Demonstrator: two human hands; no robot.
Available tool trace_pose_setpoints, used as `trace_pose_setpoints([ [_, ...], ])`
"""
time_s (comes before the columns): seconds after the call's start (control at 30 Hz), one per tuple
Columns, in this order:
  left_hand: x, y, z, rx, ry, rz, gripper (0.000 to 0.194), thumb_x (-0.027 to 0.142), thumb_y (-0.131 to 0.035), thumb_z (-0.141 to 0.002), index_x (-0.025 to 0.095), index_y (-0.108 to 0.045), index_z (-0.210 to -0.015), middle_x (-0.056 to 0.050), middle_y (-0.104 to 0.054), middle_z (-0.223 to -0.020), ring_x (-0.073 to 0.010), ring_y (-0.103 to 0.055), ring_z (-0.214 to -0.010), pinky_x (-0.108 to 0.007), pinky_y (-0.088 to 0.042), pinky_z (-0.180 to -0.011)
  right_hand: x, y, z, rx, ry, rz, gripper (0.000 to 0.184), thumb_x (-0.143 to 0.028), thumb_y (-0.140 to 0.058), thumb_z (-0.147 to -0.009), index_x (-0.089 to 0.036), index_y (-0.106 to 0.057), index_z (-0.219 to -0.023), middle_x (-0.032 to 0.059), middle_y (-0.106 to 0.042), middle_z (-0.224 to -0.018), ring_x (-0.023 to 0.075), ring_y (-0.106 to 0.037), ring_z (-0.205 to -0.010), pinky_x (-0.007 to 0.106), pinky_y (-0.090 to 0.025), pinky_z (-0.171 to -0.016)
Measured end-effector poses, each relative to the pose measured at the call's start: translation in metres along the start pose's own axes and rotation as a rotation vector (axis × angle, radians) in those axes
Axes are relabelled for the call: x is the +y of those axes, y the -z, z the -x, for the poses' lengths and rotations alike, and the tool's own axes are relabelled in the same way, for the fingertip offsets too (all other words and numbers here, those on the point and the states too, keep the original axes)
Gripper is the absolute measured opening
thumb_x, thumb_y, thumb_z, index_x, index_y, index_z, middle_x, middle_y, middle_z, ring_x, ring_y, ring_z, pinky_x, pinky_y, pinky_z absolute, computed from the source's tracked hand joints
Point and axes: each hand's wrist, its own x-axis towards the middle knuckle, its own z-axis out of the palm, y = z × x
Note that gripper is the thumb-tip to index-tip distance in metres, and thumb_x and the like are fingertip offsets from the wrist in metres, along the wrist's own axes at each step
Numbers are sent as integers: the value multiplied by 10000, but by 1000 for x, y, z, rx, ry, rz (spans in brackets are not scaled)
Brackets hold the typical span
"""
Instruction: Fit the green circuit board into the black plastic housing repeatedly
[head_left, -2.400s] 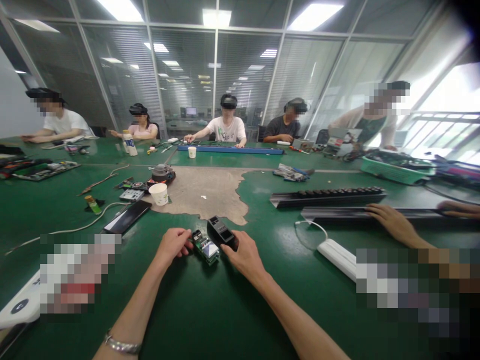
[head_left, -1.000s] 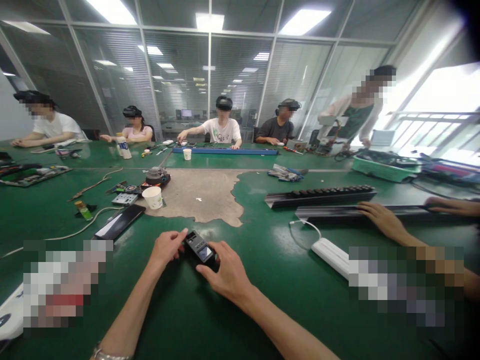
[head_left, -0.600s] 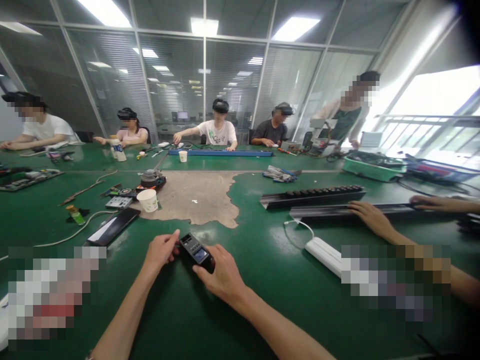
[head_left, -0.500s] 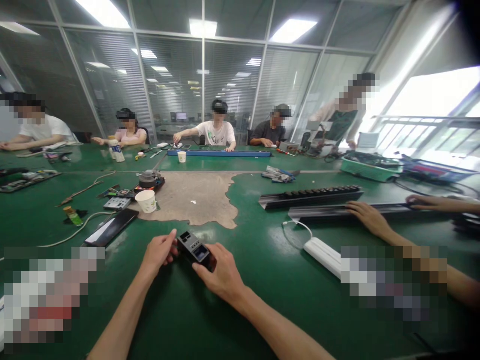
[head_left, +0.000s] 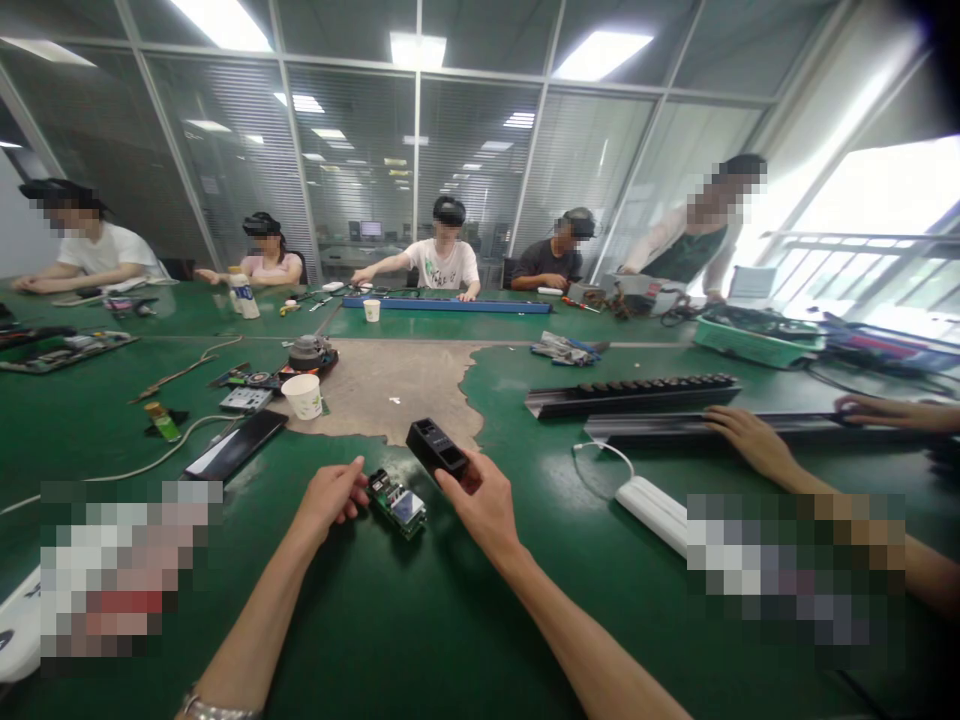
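Note:
A small green circuit board (head_left: 399, 505) with a display-like panel lies on the green table in front of me. My left hand (head_left: 335, 493) is at its left end, thumb apart from loosely curled fingers; whether the fingertips touch the board I cannot tell. Just right of the board and above it, my right hand (head_left: 484, 500) grips a black plastic housing (head_left: 435, 447) by its near end. The housing is tilted and apart from the board, with cut-outs along its upper face.
Left are a black flat panel (head_left: 244, 443), a paper cup (head_left: 303, 397) and electronic parts. To the right, a white power strip (head_left: 651, 508) lies before black metal rails (head_left: 637, 397); a co-worker's hands (head_left: 757, 443) rest on the nearer one. Other people sit across the table (head_left: 480, 660).
The black housing has come up off the circuit board, moving up and right in my right hand, so the board now shows. My left hand has stayed nearly in place.

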Motion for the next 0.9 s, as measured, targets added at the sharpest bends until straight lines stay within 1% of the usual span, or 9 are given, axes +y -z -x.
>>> trace_pose_setpoints([
  [0.1,0,1,0,-11,2,16,681,768,-524,-708,112,-642,-848,-54,-668,-614,-114,-526,-404,-206,-285,-385,3,-4,0,15,-4,17,364,-372,-654,-816,-166,-657,-1115,46,-664,-896,156,-571,-687,286,-479,-651],
  [0.23,0,2,0,-15,8,32,678,754,-538,-710,102,-643,-861,-52,-663,-613,-111,-519,-406,-207,-280,-384,7,-4,-1,57,-24,7,432,-412,-627,-840,-156,-622,-1189,65,-670,-954,160,-583,-703,293,-486,-660],
  [0.37,-1,2,0,-16,13,22,677,753,-541,-708,104,-644,-870,-54,-667,-620,-110,-518,-405,-210,-284,-388,15,-8,1,-53,6,98,374,-355,-637,-824,-156,-639,-1140,72,-668,-971,177,-593,-750,317,-496,-709],
  [0.47,-1,2,1,-18,11,5,675,756,-534,-708,110,-645,-871,-54,-670,-628,-109,-520,-408,-209,-284,-387,20,-12,6,-147,17,190,362,-292,-661,-783,-159,-638,-1120,84,-656,-1005,215,-604,-872,361,-501,-801],
  [0.6,0,2,2,-25,8,-3,688,763,-520,-712,106,-644,-874,-61,-675,-639,-107,-516,-409,-207,-283,-384,21,-14,9,-165,18,289,528,-309,-706,-743,-129,-581,-1223,117,-616,-1083,254,-583,-996,423,-475,-914],
  [0.67,0,2,3,-21,11,-3,699,771,-509,-715,103,-647,-870,-68,-677,-638,-110,-517,-407,-207,-282,-382,20,-13,10,-169,18,300,578,-326,-717,-739,-131,-558,-1260,120,-605,-1096,255,-579,-994,426,-478,-907],
  [0.77,-1,2,2,-15,10,-1,706,775,-507,-714,100,-652,-864,-78,-683,-641,-113,-520,-407,-206,-283,-379,16,-11,9,-175,31,267,437,-303,-692,-762,-161,-610,-1168,94,-620,-1038,237,-585,-932,397,-495,-846],
  [0.83,-2,2,2,-13,7,-1,701,770,-519,-712,99,-652,-864,-81,-686,-645,-114,-521,-411,-204,-287,-378,10,-9,8,-151,45,211,346,-287,-672,-781,-171,-633,-1104,78,-629,-995,217,-588,-880,360,-499,-794],
  [0.9,-2,1,2,-15,5,4,697,771,-516,-715,102,-650,-859,-80,-687,-643,-113,-520,-412,-202,-286,-378,1,-5,7,-119,53,129,313,-296,-656,-804,-180,-634,-1094,62,-634,-963,189,-585,-808,316,-495,-725],
])
